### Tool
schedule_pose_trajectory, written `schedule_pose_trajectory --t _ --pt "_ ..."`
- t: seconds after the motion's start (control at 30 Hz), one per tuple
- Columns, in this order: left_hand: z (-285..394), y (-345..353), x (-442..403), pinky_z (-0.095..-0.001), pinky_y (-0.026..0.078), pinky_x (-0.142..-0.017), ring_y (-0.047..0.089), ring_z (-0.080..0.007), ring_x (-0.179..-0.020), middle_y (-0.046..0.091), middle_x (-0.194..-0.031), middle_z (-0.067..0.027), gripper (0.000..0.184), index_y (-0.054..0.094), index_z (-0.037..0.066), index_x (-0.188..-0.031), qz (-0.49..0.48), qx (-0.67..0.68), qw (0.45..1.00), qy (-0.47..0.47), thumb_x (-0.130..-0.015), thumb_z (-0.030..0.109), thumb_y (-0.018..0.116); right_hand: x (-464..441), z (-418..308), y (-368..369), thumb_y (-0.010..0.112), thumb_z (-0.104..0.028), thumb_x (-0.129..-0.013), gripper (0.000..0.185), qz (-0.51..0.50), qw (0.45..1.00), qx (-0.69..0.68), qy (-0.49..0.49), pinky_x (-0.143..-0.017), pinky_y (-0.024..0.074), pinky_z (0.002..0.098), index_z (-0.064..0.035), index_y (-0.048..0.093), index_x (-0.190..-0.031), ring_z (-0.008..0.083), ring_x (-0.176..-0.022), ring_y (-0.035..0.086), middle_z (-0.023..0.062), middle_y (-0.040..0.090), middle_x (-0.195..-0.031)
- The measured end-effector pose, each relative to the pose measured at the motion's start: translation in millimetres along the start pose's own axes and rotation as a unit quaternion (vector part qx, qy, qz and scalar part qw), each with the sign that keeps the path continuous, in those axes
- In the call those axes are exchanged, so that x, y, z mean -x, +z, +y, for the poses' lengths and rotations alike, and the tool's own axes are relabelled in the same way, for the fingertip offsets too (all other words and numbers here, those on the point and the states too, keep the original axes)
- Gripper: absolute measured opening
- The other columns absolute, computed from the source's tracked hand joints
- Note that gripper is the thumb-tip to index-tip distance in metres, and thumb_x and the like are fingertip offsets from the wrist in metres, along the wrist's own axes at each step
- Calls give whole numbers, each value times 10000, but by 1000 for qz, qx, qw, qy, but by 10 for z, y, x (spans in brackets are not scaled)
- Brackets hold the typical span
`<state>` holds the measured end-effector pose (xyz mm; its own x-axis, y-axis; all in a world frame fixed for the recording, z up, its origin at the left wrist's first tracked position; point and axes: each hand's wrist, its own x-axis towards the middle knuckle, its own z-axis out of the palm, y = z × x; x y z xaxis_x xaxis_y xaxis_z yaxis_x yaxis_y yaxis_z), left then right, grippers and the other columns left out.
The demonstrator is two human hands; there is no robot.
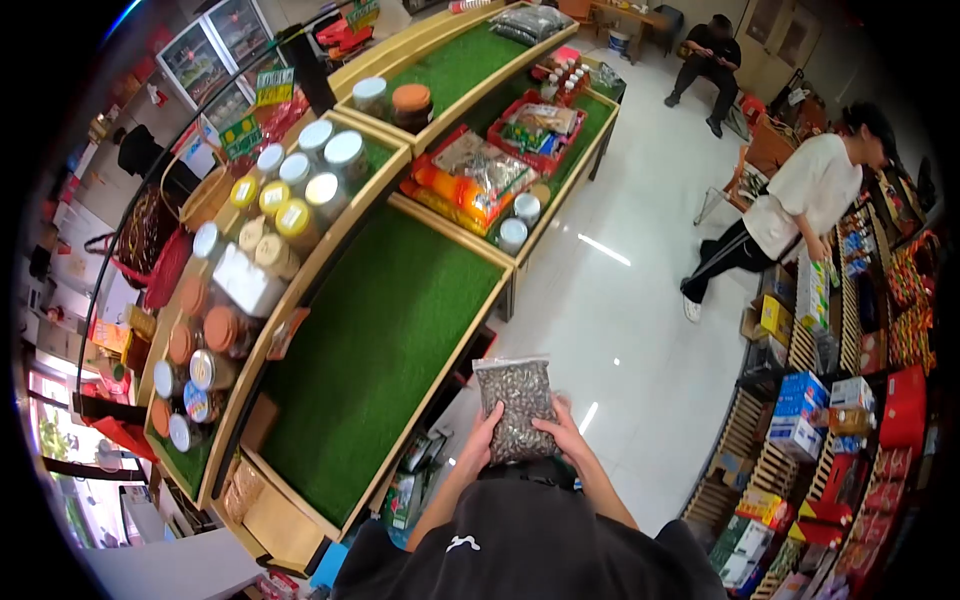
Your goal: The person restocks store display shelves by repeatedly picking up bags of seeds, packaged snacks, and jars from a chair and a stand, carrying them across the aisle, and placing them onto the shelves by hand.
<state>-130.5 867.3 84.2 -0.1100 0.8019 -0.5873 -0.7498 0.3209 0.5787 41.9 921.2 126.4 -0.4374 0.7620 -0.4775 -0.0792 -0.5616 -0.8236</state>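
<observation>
A clear bag (518, 405) full of small dark seed-like pieces is held upright in front of my body, its sealed edge at the top. My left hand (484, 436) grips its left side, and my right hand (563, 430) grips its lower right side with the thumb over the front. To the left is a wooden display stand with a green grass-like surface (375, 340). The bag does not touch the stand.
Lidded jars (292, 170) fill the upper left shelf. Snack packs (470, 175) and a red basket (535, 132) sit farther back. A person (800, 205) bends at the right shelves; another person (710, 65) sits at the back. Boxes (798, 412) line the right.
</observation>
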Motion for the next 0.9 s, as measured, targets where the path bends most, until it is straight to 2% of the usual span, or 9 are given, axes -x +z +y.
schedule_pose_trajectory --t 0.03,0.2,0.33,0.53,0.6,0.67,0.7,0.8,0.9 --pt "41 120 -158 -387 517 -875 594 -241 -1052 567 -1207 -145 523 412 18 -1317 2 -4 1000 -2 -918 289 614 -271 160 -201 643 7 -810 763 -12 1000 -24 -8 -1019 379 302 -60 269 -1472 187 -1234 460 92 447 -1394" --pt "381 1053 -869 -348 494 -884 584 -204 -1048 575 -1199 -117 488 442 22 -1289 9 -61 998 24 -915 276 626 -1011 -447 -835 651 2 -808 762 -37 993 -106 34 -977 413 304 -69 278 -1469 197 -1194 494 91 484 -1354" --pt "537 1803 -1599 -349 482 -905 576 -203 -1067 575 -1215 -98 471 449 39 -1301 19 -48 998 42 -913 234 632 -1590 -1236 -1271 629 2 -806 719 -24 995 -90 -20 -999 395 320 -36 301 -1444 195 -1215 475 85 510 -1322" --pt "705 2806 -2444 -324 491 -861 578 -162 -1023 589 -1161 -75 429 460 43 -1278 8 -41 997 63 -921 218 622 -2201 -2238 -1976 598 -44 -863 670 -25 995 -95 -1 -973 409 311 -52 284 -1454 186 -1186 486 83 490 -1332" --pt "737 3010 -2776 -321 491 -857 577 -158 -1017 588 -1157 -75 424 459 41 -1275 4 -27 998 65 -923 216 620 -2451 -2367 -2181 598 -63 -877 650 -13 998 -51 -29 -972 412 310 -45 290 -1450 192 -1180 492 92 492 -1328" --pt "806 3215 -3087 -335 518 -844 589 -192 -1031 576 -1176 -84 434 422 69 -1320 -16 -45 997 67 -934 171 593 -2708 -2528 -2363 601 -67 -880 646 13 997 -72 -31 -979 408 311 -38 293 -1447 195 -1181 493 101 497 -1326" --pt "841 3340 -3222 -314 497 -847 578 -157 -1022 576 -1172 -83 417 457 37 -1270 -14 -46 996 69 -925 208 617 -2858 -2608 -2466 600 -65 -884 643 2 996 -78 -31 -990 399 312 -33 291 -1447 194 -1194 484 101 475 -1350" --pt "1000 3709 -3734 -316 496 -852 576 -157 -1030 576 -1173 -84 424 451 37 -1275 -18 -23 998 64 -925 210 617 -3377 -2920 -2744 616 -54 -881 664 5 996 -84 -37 -975 417 307 -57 289 -1460 200 -1195 488 104 462 -1375" --pt "1240 4075 -4398 -316 494 -859 581 -160 -1027 578 -1173 -82 441 438 38 -1285 -25 -35 997 65 -927 226 613 -3975 -3389 -2979 612 -53 -884 646 8 995 -87 -40 -987 405 305 -34 300 -1449 199 -1209 476 102 471 -1366"
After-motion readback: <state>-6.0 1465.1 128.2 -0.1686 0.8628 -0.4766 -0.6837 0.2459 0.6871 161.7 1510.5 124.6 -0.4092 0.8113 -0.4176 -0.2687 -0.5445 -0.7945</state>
